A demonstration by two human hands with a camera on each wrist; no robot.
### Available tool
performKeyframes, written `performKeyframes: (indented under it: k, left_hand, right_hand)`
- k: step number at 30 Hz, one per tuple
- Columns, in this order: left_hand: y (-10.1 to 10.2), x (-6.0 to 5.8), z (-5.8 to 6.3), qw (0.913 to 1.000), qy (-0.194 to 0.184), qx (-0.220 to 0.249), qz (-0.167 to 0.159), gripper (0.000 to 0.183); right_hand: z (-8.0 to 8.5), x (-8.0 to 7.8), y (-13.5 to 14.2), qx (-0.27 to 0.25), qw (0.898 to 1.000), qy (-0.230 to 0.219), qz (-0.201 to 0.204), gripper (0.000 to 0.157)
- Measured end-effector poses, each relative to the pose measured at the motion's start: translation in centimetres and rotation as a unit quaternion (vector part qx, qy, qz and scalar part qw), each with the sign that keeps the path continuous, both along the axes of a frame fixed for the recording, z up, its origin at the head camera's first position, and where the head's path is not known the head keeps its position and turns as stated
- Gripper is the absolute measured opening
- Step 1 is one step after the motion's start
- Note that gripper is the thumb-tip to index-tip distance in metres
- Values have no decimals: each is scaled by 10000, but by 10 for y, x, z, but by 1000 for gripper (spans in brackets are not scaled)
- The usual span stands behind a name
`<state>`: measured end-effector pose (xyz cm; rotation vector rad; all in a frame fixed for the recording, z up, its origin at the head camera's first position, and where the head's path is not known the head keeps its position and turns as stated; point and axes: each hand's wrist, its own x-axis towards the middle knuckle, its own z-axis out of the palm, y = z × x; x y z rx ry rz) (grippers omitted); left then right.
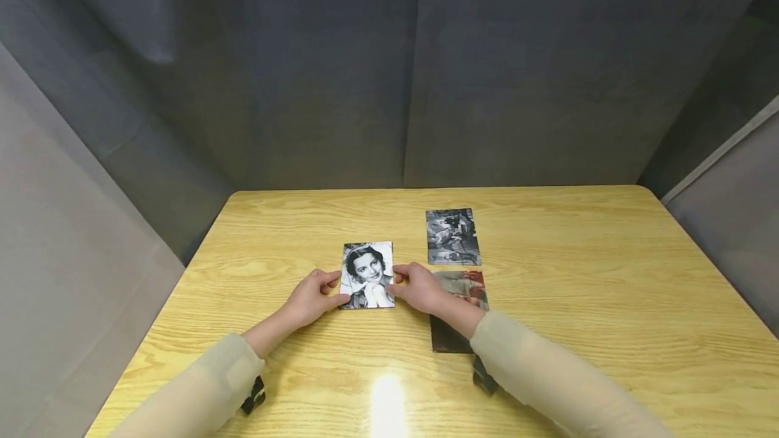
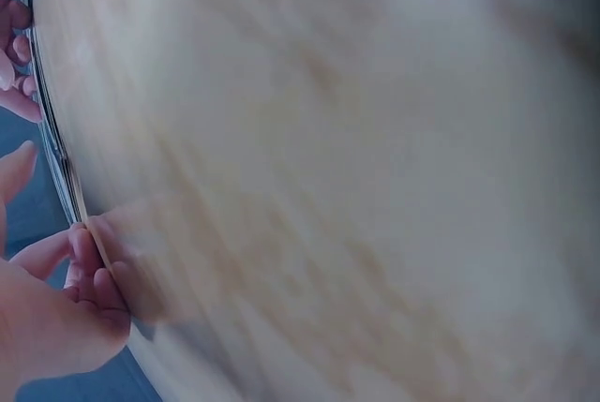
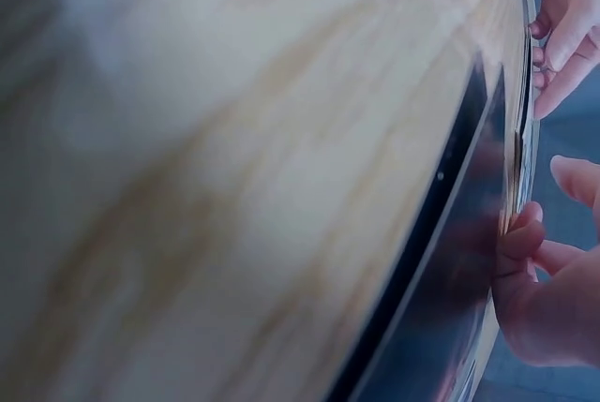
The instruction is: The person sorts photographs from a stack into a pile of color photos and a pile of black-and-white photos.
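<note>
A black-and-white portrait photo lies face up near the middle of the wooden table, between both hands. My left hand holds its left edge, thumb near the lower left corner and fingers curled at the side. From the other side, my right hand holds the right edge, its thumb over the front of the print. Thin layered edges of the photo show between the hands in the left wrist view. In the right wrist view, the right fingers bend against that edge.
Right of the held photo lies another black-and-white photo. Below it is a darker colour photo, partly covered by the right hand and forearm. Dark grey curtains stand behind the wooden table.
</note>
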<state>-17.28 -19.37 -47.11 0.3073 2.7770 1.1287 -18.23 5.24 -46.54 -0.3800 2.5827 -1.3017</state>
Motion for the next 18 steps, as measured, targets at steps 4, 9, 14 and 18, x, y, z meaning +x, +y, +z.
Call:
performKeyframes:
  k: [4,9,14,18]
  left_hand:
    - [2,0,0,9999,95,55,69,52]
    - [6,1,2,9991,328,204,179,48]
    - [9,3,3,9974,318,517,390,46]
    - [11,1,2,9936,116,964,576,45]
  right_hand:
    - [0,0,1,-107,9999,-114,19,50]
    - [0,0,1,-160,9997,-157,52,50]
    - [0,0,1,-123,9998,-155,76,51]
    - [0,1,0,-99,9998,-192,42,52]
